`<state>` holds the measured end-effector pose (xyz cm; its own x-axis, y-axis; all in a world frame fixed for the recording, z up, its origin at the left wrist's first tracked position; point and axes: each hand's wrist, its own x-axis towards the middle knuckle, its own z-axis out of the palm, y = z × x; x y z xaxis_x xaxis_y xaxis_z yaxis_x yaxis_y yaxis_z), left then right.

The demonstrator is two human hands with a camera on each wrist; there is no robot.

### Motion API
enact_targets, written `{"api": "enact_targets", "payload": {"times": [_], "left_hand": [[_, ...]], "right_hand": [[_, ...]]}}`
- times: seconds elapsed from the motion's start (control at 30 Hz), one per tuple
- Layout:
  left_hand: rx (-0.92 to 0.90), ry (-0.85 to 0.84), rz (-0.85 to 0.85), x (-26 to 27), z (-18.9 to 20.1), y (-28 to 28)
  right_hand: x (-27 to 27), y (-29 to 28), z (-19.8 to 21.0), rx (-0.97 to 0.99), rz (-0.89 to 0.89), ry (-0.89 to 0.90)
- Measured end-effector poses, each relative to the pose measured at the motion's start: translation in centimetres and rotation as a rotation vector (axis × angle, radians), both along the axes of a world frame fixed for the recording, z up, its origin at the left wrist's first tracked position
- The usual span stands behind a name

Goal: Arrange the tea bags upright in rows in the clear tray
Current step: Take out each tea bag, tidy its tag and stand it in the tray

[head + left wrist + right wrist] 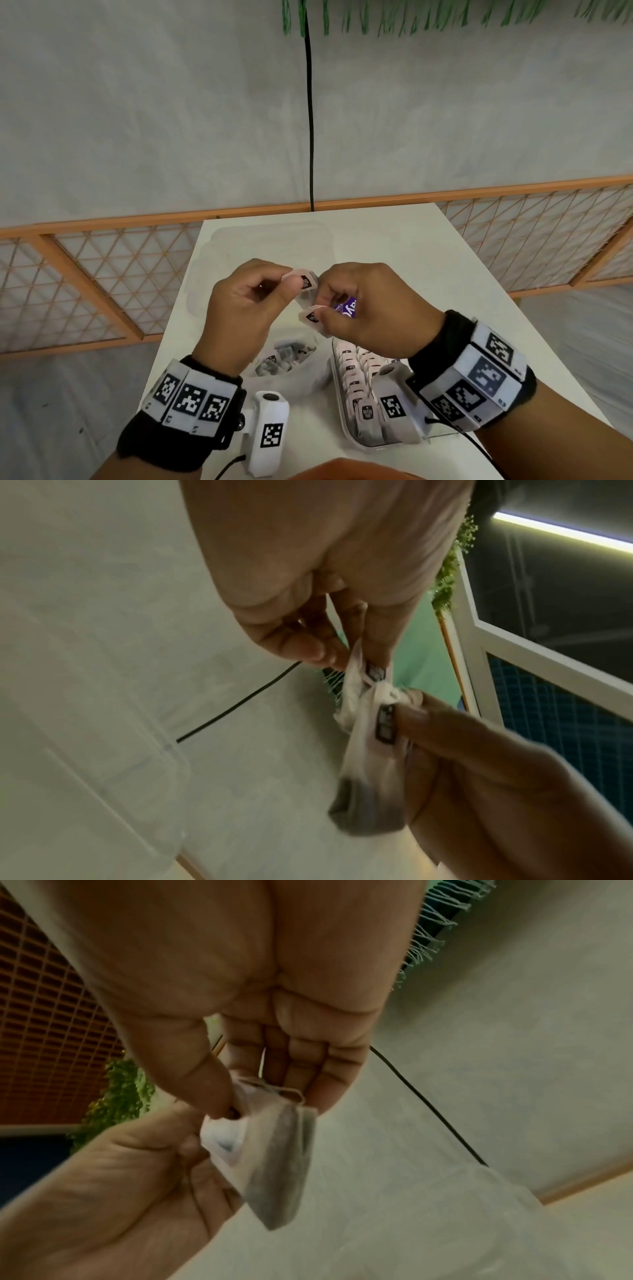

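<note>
Both hands are raised above the white table. My left hand pinches one tea bag by its dark-labelled top between thumb and forefinger. My right hand pinches a second tea bag just below it. In the left wrist view the two bags hang together, strings tangled, the lower one's grey filled end dangling. In the right wrist view the right hand's tea bag hangs from the thumb. The clear tray below my right wrist holds rows of upright tea bags.
A clear bag of loose tea bags lies under my left hand. A purple packet shows behind my right fingers. A clear lid lies at the table's far side. A black cable hangs down the wall. Orange lattice railing flanks the table.
</note>
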<state>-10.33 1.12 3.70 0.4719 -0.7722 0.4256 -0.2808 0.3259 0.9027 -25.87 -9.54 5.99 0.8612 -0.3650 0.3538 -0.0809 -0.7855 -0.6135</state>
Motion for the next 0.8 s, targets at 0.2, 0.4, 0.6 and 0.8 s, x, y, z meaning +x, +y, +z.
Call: {"api": "enact_targets", "payload": {"times": [0.2,0.4,0.6,0.8], "left_hand": [[0.029,0.257,0.002,1.0,-0.6,-0.3],[0.039,0.307,-0.026,1.2,-0.6,-0.5],[0.123,0.223,-0.078,0.5,0.4,-0.4],[0.173,0.159,-0.061,-0.4,1.2,-0.2]], "right_hand": [[-0.6,-0.2,0.6,0.213,-0.025,-0.075],[-0.6,-0.3,1.0,0.242,-0.073,-0.079],[-0.5,-0.1,1.3,0.286,-0.098,-0.086],[-0.3,-0.3,0.9,0.429,-0.178,-0.098]]}}
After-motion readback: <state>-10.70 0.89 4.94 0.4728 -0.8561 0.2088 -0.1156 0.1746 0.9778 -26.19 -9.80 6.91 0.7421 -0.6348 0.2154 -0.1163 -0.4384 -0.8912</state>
